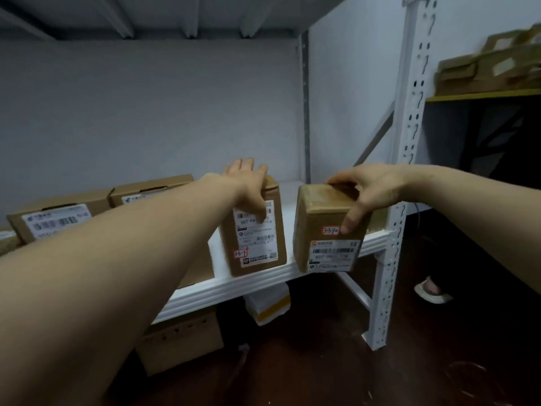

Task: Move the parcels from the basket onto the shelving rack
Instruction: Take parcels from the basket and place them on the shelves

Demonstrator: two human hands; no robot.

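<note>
Right grip (377,191) clasps a taped parcel (325,230) label-outward at the shelf (263,281) edge; left grip (248,183) seemingly pinches the upright parcel (254,244), steadying it to keep room alongside.

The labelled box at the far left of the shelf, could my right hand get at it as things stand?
Probably not. The right hand grips the taped parcel at the right end of the shelf, and the upright parcel under the left hand stands between it and that box.
</note>
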